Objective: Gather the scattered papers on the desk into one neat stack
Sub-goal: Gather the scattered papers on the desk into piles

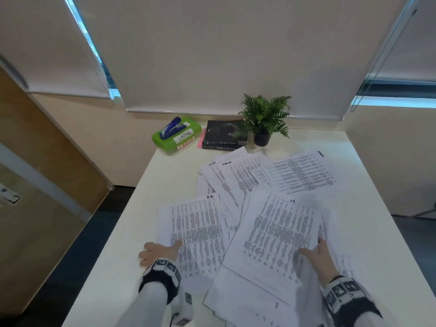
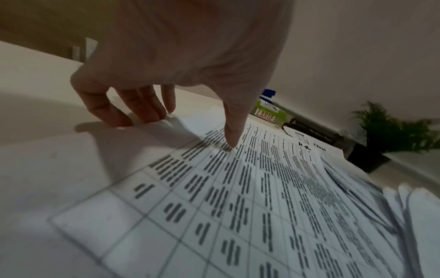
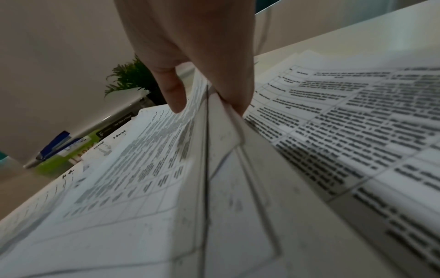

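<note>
Several printed sheets lie fanned and overlapping across the white desk (image 1: 162, 178). My left hand (image 1: 160, 250) rests at the left edge of the near-left sheet (image 1: 200, 230). In the left wrist view its thumb (image 2: 232, 139) presses down on the print while its fingers (image 2: 142, 111) touch the sheet's edge on the desk. My right hand (image 1: 312, 247) pinches the right edge of the near-right sheet (image 1: 278, 232), thumb on top. In the right wrist view that edge (image 3: 204, 131) stands lifted between thumb and fingers. More sheets (image 1: 299, 172) lie farther back.
Along the back of the desk stand a green box (image 1: 179, 142) labelled LARGE with a blue stapler (image 1: 171, 127) on it, stacked black books (image 1: 224, 134) and a small potted plant (image 1: 264, 121). A wooden door (image 1: 47, 161) is left of the desk.
</note>
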Demonstrator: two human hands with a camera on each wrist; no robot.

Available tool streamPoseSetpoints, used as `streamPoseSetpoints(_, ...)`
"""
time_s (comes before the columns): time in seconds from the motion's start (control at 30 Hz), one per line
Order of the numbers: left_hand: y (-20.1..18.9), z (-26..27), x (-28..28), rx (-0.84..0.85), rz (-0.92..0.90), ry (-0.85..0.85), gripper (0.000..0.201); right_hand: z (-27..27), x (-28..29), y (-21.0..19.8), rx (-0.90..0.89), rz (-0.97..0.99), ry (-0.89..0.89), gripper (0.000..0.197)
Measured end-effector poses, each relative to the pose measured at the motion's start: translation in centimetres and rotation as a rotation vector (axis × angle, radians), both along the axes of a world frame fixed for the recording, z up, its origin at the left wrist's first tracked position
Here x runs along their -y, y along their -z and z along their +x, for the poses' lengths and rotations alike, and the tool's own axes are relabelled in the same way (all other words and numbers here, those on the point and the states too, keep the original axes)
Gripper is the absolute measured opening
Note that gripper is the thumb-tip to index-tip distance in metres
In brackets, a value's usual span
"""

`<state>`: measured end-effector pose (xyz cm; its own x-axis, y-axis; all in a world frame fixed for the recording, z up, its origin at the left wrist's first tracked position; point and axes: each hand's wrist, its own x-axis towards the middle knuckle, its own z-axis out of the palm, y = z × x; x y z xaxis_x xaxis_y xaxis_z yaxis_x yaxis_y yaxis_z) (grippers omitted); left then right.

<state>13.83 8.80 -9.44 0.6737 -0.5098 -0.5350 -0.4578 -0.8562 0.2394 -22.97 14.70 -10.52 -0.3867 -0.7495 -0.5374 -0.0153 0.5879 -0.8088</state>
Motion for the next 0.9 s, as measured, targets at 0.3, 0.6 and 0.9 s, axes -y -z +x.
streamPoseSetpoints(0.3,-1.1,-1.1,-0.5,-0.169,-0.166,0.161,0.048,0.7,-0.8,-1.5,0.069,-0.026,-0.016,0.072)
streamPoseSetpoints(0.6,-11.8,2.4,-1.0,-0.057,-0.833,0.424,0.029,0.2,-1.2,-2.6,0.198,-0.067,0.053,0.06)
streamPoseSetpoints(0.9,-6.3,4.1,0.6,-0.784,-0.573,0.25,0.071,7.8,0.1,-8.3,0.466,-0.067,-0.108,0.068)
